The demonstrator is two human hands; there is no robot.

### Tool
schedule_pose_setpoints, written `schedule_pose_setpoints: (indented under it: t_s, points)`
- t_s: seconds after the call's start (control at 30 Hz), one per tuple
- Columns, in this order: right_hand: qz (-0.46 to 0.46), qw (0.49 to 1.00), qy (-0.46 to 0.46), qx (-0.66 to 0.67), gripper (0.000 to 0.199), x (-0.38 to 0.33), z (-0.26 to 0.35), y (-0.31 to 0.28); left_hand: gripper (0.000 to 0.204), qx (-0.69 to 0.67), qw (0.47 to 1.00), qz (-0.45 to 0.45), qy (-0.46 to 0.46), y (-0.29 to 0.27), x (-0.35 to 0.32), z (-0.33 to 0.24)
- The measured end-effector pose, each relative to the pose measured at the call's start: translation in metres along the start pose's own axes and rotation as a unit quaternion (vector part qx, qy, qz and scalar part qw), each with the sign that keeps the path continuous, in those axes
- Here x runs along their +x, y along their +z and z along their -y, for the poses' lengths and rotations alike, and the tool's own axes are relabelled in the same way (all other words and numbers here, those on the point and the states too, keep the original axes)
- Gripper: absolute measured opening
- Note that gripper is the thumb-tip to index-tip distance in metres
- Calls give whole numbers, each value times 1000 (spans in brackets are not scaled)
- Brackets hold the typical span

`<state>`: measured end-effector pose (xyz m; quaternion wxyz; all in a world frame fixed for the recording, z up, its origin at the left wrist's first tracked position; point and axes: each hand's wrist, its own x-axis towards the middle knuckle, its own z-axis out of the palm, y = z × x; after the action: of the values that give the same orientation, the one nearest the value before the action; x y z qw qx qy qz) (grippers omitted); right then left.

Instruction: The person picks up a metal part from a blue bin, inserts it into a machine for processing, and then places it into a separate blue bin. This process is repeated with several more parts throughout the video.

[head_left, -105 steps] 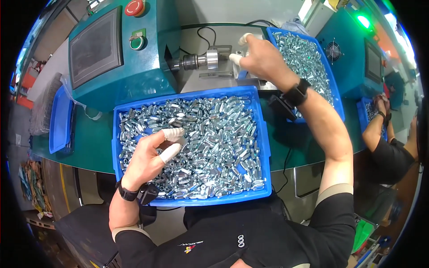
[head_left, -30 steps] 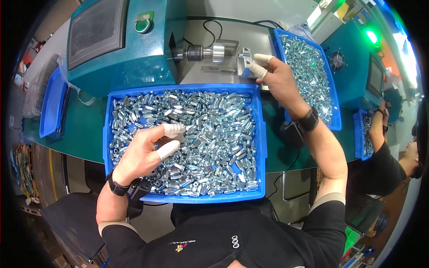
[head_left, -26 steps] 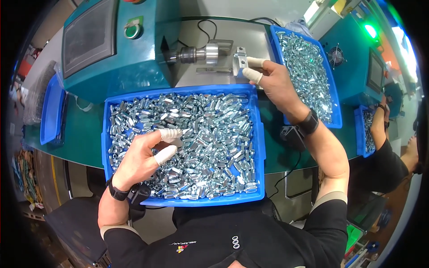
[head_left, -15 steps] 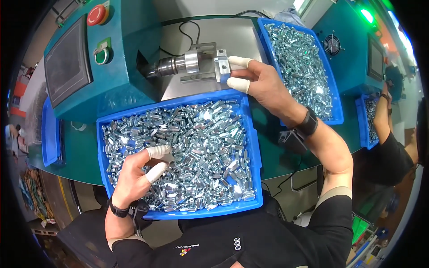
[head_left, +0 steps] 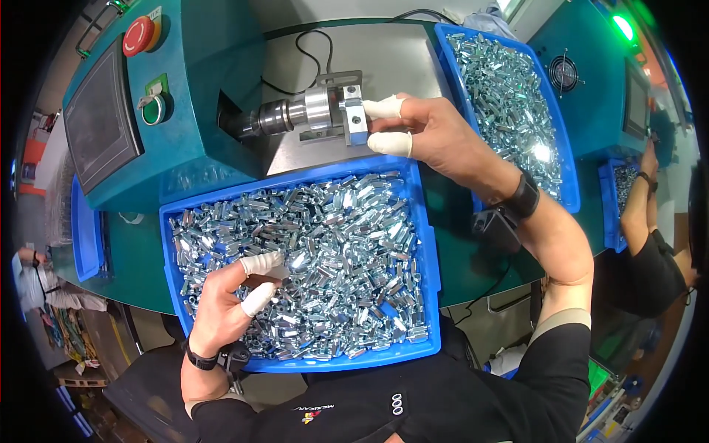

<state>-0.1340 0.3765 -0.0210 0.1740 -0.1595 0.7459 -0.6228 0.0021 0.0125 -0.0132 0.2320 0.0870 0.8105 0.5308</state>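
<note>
My right hand [head_left: 436, 136], with white finger cots on thumb and forefinger, closes at the right side of a silver metal block [head_left: 356, 117]. Just left of that block sits a round steel chuck [head_left: 317, 108] on a dark spindle [head_left: 272, 118] coming out of a teal machine [head_left: 199, 74]. Whether a small part lies between my right fingertips and the block is hidden. Over the near blue bin [head_left: 166, 247], my left hand [head_left: 225, 299], also in finger cots, is pinched among shiny hexagonal metal sleeves [head_left: 347, 258]. What its fingertips hold is too hard to make out.
A second blue bin [head_left: 565, 159] of similar metal parts stands at the right. The machine carries a red emergency button [head_left: 140, 35], a green switch [head_left: 153, 111] and a dark screen [head_left: 100, 111]. Another person's arm [head_left: 635, 203] is beside a small bin [head_left: 609, 207] at far right.
The metal block has slid left with my right hand and now sits against or very near the chuck. My left hand stays over the bin, nearly in place. The whole view has shifted slightly.
</note>
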Motion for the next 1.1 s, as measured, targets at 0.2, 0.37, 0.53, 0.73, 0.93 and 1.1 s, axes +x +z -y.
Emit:
schedule_pose_setpoints:
  t_s: [0.2,0.37,0.53,0.73,0.93,1.1]
  points:
    - [33,999,-4,-38,49,10,3,-10,34,8,1000,-2,4,0,2,-1]
    - [49,997,-19,-52,46,18,0,-11,35,5,1000,-6,-4,0,1,-1]
    - [49,995,-79,-40,47,19,-16,-14,37,-8,1000,-5,-4,1,5,-2]
    - [50,997,-64,-12,48,19,-19,-14,37,-21,1000,-14,-7,0,3,0]
    - [49,998,-36,4,46,20,-15,-12,37,-9,1000,-21,-7,-2,3,0]
    - [51,997,-58,-11,45,21,-21,-14,37,-5,1000,-19,4,-3,3,-1]
